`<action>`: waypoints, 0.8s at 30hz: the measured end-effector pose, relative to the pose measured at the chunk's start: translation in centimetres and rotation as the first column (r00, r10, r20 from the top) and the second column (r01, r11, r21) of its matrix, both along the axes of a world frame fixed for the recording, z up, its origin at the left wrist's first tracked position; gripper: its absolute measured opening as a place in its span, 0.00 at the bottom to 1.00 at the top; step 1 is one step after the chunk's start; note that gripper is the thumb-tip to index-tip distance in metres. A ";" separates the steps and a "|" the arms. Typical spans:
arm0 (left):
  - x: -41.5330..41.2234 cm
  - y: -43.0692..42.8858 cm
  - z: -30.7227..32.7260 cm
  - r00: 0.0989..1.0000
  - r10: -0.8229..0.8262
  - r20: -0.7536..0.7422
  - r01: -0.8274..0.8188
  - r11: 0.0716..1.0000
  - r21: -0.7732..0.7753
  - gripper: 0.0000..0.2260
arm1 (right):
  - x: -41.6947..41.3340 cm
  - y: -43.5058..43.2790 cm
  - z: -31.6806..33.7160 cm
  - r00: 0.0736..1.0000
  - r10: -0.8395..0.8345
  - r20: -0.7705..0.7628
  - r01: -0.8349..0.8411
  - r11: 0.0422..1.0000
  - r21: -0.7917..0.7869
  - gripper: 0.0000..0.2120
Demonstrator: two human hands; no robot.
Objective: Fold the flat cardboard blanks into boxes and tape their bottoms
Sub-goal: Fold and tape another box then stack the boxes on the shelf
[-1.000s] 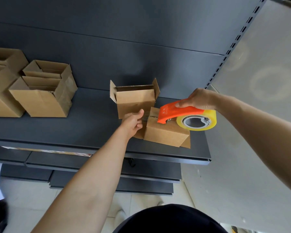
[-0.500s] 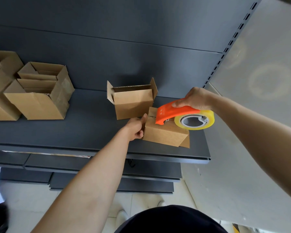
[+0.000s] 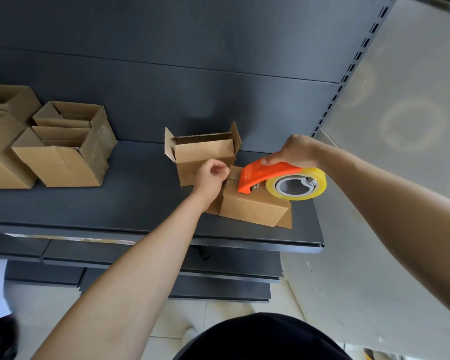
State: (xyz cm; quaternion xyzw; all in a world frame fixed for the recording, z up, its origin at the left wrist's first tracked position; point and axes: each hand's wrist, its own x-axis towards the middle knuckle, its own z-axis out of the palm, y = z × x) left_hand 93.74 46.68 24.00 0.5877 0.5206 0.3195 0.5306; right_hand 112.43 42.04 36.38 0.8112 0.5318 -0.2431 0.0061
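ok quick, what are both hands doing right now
Left hand: fingers curled at the left end of the box; whether it grips cannot be told.
Right hand: holding the orange tape dispenser over that box.

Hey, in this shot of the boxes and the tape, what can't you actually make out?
Head view only:
Top seam of the near box: covered by the tape dispenser and the left hand, so any tape there is unseen.
Left hand's grip: fingers curled inward; what they pinch is hidden.
Far-left box: cut off by the frame edge.
Print on the dispenser: too small.
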 end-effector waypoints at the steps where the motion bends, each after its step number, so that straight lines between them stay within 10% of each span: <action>1: 0.3 -0.2 0.1 0.995 -0.095 0.014 0.095 0.995 0.026 0.07 | 0.1 0.0 0.0 1.000 -0.002 -0.003 0.002 1.000 0.002 0.24; 24: 3.1 -2.0 1.0 0.998 -0.059 -0.004 0.058 0.996 -0.067 0.13 | 4.5 -2.9 0.2 0.984 -0.006 -0.176 -0.001 0.999 -0.038 0.29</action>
